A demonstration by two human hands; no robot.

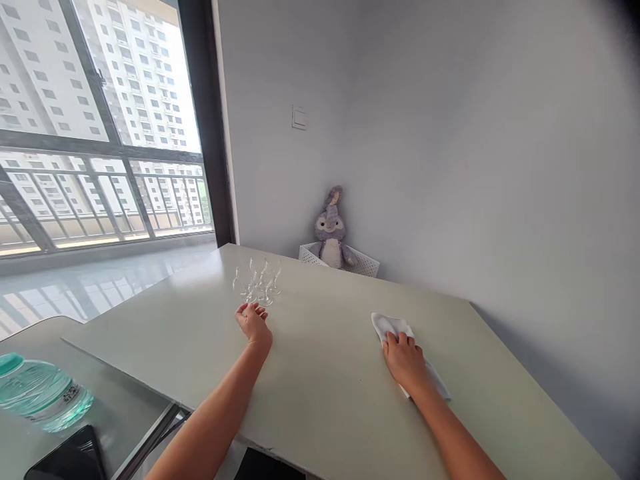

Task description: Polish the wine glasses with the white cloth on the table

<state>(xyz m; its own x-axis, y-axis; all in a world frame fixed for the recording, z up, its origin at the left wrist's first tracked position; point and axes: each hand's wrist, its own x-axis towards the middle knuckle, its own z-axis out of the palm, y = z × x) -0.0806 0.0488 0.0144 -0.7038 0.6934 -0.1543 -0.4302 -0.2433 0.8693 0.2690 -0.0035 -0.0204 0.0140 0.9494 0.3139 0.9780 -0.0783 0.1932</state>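
A cluster of several clear stemmed glasses (265, 293) stands toward the far left of the pale tabletop (320, 353). Just in front of them is my left hand (254, 325), its fingers loosely bent and somewhat apart at the nearest glass bases. I see no glass lifted in it; whether the fingertips touch one is unclear. On the right, a folded white cloth (391, 325) lies flat on the table. My right hand (404, 360) presses on it, fingers curled over the fabric, hiding its middle part.
A clear water bottle with a green cap (45, 393) lies at the left on a lower grey surface, near a black phone (70, 460). Behind the table, a plush rabbit (331, 233) sits in a white perforated basket (367, 265) against the wall. Windows fill the left side.
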